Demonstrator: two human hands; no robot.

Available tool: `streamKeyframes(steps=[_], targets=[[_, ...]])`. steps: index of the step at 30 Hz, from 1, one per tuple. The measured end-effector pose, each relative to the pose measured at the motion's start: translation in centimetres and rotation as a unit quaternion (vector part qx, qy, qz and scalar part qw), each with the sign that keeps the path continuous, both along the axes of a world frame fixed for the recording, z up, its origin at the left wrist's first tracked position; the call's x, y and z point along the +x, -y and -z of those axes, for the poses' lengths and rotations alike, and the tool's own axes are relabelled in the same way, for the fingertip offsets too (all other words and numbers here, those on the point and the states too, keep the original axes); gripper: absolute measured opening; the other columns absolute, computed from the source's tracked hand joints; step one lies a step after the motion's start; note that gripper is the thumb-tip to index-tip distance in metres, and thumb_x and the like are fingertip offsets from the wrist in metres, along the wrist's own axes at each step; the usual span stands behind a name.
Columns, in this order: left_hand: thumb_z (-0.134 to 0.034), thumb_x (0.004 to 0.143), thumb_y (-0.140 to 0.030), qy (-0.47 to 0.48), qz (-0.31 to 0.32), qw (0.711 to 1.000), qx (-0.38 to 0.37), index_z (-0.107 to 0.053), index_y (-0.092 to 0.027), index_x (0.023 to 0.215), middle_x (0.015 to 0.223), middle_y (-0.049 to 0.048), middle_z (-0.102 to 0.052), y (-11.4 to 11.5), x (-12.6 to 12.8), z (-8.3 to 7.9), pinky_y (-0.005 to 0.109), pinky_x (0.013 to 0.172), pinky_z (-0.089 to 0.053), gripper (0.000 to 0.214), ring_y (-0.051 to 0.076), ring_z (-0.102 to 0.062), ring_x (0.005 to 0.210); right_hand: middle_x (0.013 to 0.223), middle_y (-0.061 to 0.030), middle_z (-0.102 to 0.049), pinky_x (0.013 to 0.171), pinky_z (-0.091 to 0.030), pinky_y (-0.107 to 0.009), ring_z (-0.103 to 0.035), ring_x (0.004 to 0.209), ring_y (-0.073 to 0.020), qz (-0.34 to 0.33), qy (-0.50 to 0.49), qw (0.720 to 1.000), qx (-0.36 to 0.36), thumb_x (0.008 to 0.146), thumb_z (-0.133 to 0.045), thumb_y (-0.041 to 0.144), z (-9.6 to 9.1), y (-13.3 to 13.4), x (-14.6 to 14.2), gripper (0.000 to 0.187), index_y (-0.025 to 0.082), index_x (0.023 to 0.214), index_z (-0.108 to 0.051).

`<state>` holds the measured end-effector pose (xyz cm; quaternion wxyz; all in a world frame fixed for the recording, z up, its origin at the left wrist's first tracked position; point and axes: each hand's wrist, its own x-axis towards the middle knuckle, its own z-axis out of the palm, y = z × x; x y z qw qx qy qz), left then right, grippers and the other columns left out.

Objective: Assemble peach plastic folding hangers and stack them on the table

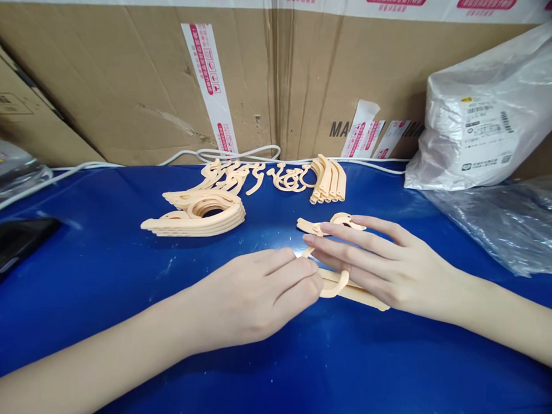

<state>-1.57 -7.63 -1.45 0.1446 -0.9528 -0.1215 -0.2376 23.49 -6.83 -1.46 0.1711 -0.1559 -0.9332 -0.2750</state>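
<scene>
Now pinching the hook end of a peach plastic hanger (341, 286) with the left hand (259, 294), fingertips pressed together, and holding it flat on the blue table (162, 360) under the spread, straight fingers of the right hand (391, 265). Lying at the left fingertips, long axis running rightward beneath the right palm, touched by both hands. Well beyond the fingertips, a stack of hangers (198, 219) and a cardboard box (126, 75); open tabletop behind the knuckles.
</scene>
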Motion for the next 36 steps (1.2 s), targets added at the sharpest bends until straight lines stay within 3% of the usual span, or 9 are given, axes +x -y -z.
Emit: streamKeyframes(steps=[5, 8, 13, 15, 17, 22, 27, 32, 36], targets=[[-0.038, 0.1, -0.01, -0.027, 0.006, 0.999, -0.022, -0.061, -0.013, 0.098, 0.096, 0.0046, -0.071, -0.2, -0.2, 0.2, 0.032, 0.068, -0.051, 0.023, 0.019, -0.061, 0.081, 0.135, -0.0095, -0.062, 0.113, -0.038, -0.043, -0.053, 0.13, -0.0224, 0.007, -0.001, 1.0, 0.01, 0.097, -0.044, 0.009, -0.3, -0.1, 0.4, 0.031, 0.012, 0.123, -0.061], [-0.049, 0.098, -0.013, -0.021, 0.001, 1.0, -0.01, -0.061, -0.014, 0.102, 0.097, 0.0038, -0.07, -0.5, -0.6, 0.3, 0.032, 0.069, -0.051, 0.013, 0.019, -0.059, 0.081, 0.13, -0.012, -0.065, 0.111, -0.04, -0.046, -0.059, 0.123, -0.0251, 0.029, -0.007, 1.0, 0.001, 0.096, -0.047, 0.01, -0.5, 0.0, 0.5, 0.03, 0.012, 0.12, -0.063], [-0.059, 0.094, -0.016, 0.006, -0.042, 0.999, 0.026, -0.062, -0.015, 0.11, 0.096, 0.0031, -0.071, -1.0, -1.0, 0.1, 0.032, 0.065, -0.05, 0.017, 0.019, -0.058, 0.078, 0.129, -0.0049, -0.065, 0.11, -0.039, -0.046, -0.057, 0.12, -0.02, 0.044, -0.026, 0.998, -0.029, 0.096, -0.047, 0.01, -0.4, -0.1, 0.6, 0.032, 0.022, 0.122, -0.061], [-0.057, 0.095, -0.016, 0.004, -0.055, 0.998, 0.03, -0.064, -0.014, 0.106, 0.094, 0.0042, -0.07, -1.1, -1.1, 0.1, 0.032, 0.064, -0.049, 0.014, 0.02, -0.057, 0.076, 0.125, -0.0061, -0.065, 0.109, -0.038, -0.048, -0.057, 0.118, -0.0211, 0.043, -0.049, 0.995, -0.074, 0.096, -0.048, 0.013, -0.4, -0.1, 0.7, 0.032, 0.023, 0.124, -0.06], [-0.055, 0.095, -0.013, -0.006, -0.061, 0.998, 0.025, -0.065, -0.013, 0.102, 0.095, 0.0058, -0.069, -1.2, -1.1, 0.0, 0.032, 0.064, -0.049, 0.012, 0.02, -0.057, 0.076, 0.121, -0.0079, -0.064, 0.104, -0.041, -0.049, -0.056, 0.116, -0.0229, 0.044, -0.085, 0.981, -0.168, 0.096, -0.051, 0.019, -0.5, -0.1, 0.7, 0.031, 0.023, 0.124, -0.061], [-0.049, 0.096, -0.008, -0.009, -0.063, 0.998, 0.007, -0.065, -0.009, 0.099, 0.102, 0.0086, -0.069, -1.6, -1.0, 0.0, 0.032, 0.076, -0.053, 0.017, 0.022, -0.058, 0.09, 0.112, -0.0035, -0.066, 0.093, -0.048, -0.036, -0.057, 0.111, -0.0188, 0.042, -0.196, 0.886, -0.419, 0.097, -0.053, 0.026, -1.4, -0.1, 0.4, 0.02, 0.027, 0.11, -0.068], [-0.043, 0.098, -0.007, -0.017, -0.049, 0.999, 0.004, -0.065, -0.009, 0.104, 0.111, 0.0099, -0.069, -2.0, -0.8, 0.2, 0.033, 0.087, -0.054, 0.023, 0.022, -0.06, 0.102, 0.097, 0.0004, -0.073, 0.087, -0.051, -0.031, -0.065, 0.096, -0.0161, 0.053, -0.264, 0.801, -0.534, 0.098, -0.051, 0.028, -1.6, -0.3, 0.3, 0.022, 0.028, 0.108, -0.071], [-0.047, 0.096, -0.008, -0.02, -0.044, 0.999, 0.005, -0.062, -0.006, 0.113, 0.118, 0.0121, -0.068, -1.5, -0.7, 0.3, 0.035, 0.092, -0.056, 0.023, 0.023, -0.062, 0.109, 0.102, -0.0007, -0.074, 0.08, -0.055, -0.027, -0.069, 0.095, -0.0155, 0.05, -0.242, 0.675, -0.695, 0.095, -0.057, 0.03, -0.9, -0.8, 0.6, 0.022, 0.027, 0.113, -0.071], [-0.046, 0.096, -0.007, 0.023, -0.043, 0.998, -0.025, -0.053, -0.005, 0.13, 0.132, 0.0152, -0.061, -0.9, -1.3, 0.0, 0.036, 0.099, -0.053, 0.035, 0.022, -0.056, 0.123, 0.092, -0.0018, -0.074, 0.074, -0.057, -0.026, -0.071, 0.087, -0.015, 0.048, -0.291, 0.62, -0.727, 0.089, -0.066, 0.028, -0.8, -1.5, 0.3, 0.02, 0.023, 0.107, -0.073]])
